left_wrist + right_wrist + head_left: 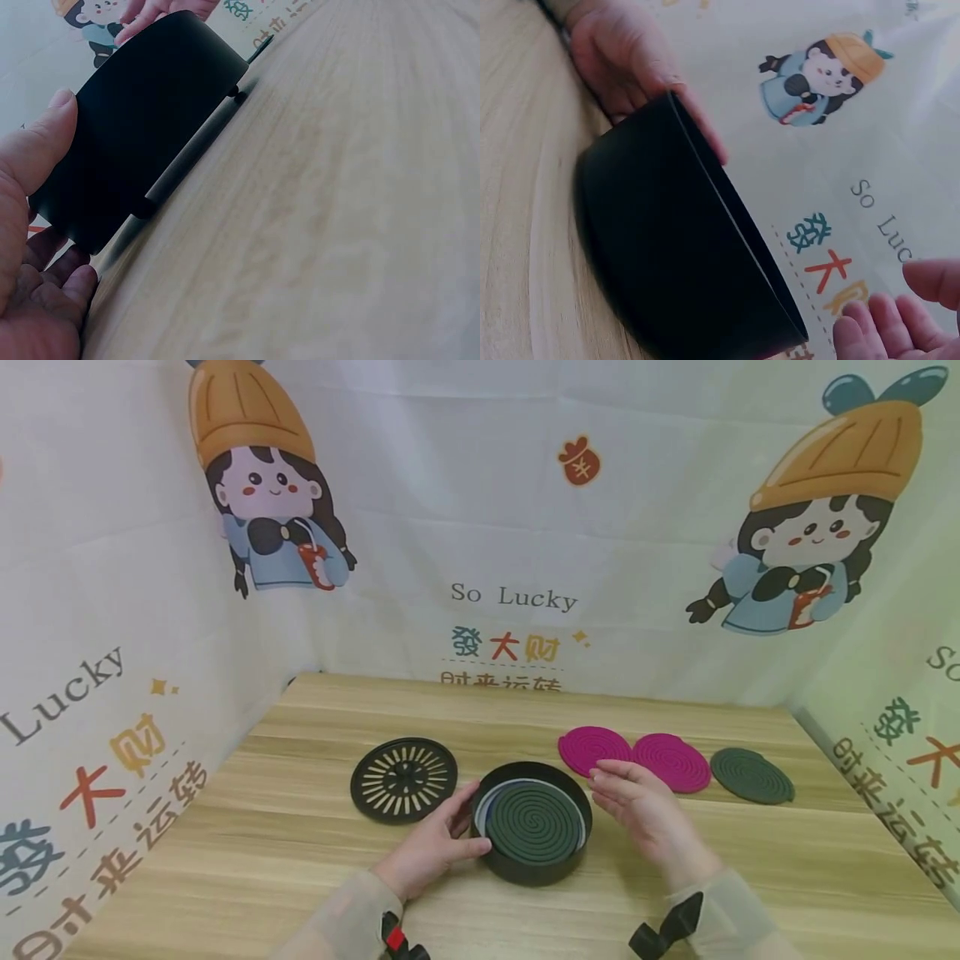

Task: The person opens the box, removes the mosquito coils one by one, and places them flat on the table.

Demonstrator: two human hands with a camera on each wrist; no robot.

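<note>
A round black mosquito coil holder point(534, 870) stands on the wooden table, its small feet showing in the left wrist view. Inside it lies a dark green mosquito coil point(534, 821), with a pale lining visible around the coil. My left hand point(429, 850) grips the holder's left side, thumb on the near wall and fingers further round. In the left wrist view, fingers point(79, 281) curl at its lower edge. To the right of the holder, my right hand point(637, 810) is raised with fingers extended and holds nothing.
A black slotted lid point(403, 780) lies left of the holder. Behind and to the right lie a magenta coil point(592, 747), another magenta coil point(672, 762) and a green coil point(752, 774). Printed cloth point(420, 485) walls the table point(255, 827) at the back and sides.
</note>
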